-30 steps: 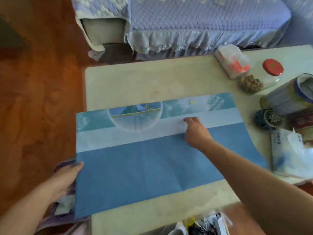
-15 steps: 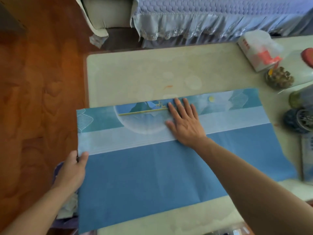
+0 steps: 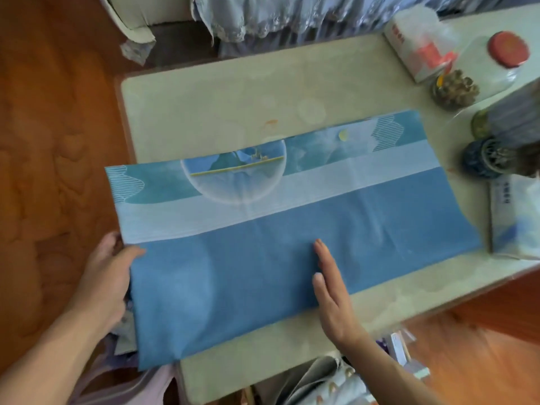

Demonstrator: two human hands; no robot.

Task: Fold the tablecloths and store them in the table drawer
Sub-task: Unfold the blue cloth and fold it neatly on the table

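A blue tablecloth point(image 3: 263, 235), folded into a long strip with a pale band and a printed scene along its far side, lies across the pale table point(image 3: 210, 106). Its left end hangs past the table's left edge. My left hand point(image 3: 109, 276) grips that left end, thumb on top of the cloth. With straight fingers, my right hand point(image 3: 331, 290) stands on its edge on the plain blue part near the front. An open drawer point(image 3: 324, 378) below the table's front edge shows folded fabric inside.
At the table's right end stand a tissue pack point(image 3: 418, 42), a red-lidded jar point(image 3: 508, 49), a tin point(image 3: 508, 118), a small dark round object point(image 3: 485, 159) and a plastic packet point(image 3: 514, 217). A covered sofa point(image 3: 292, 16) stands beyond the table. Wooden floor point(image 3: 52, 127) lies left.
My right hand has slid from the printed band back toward me onto the plain blue part and turned on edge. My left hand has taken hold of the cloth's left end.
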